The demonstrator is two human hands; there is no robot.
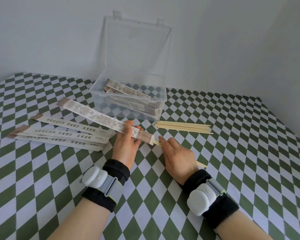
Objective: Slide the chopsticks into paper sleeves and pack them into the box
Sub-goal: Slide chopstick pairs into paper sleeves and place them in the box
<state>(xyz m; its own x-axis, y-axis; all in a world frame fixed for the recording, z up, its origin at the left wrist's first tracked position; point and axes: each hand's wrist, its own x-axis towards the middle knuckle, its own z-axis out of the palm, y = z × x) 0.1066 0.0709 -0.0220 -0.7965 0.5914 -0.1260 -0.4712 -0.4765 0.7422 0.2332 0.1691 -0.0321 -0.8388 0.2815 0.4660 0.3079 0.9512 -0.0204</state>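
Several empty sleeves (59,134) lie left of the left hand (126,142), which grips a patterned sleeve (100,118). Right hand (177,153) pinches a chopstick pair (157,143) entering it; box (128,94) beyond, loose chopsticks (183,128) beyond the right hand.

Home: checkered tablecloth (232,153), plain wall (42,32)
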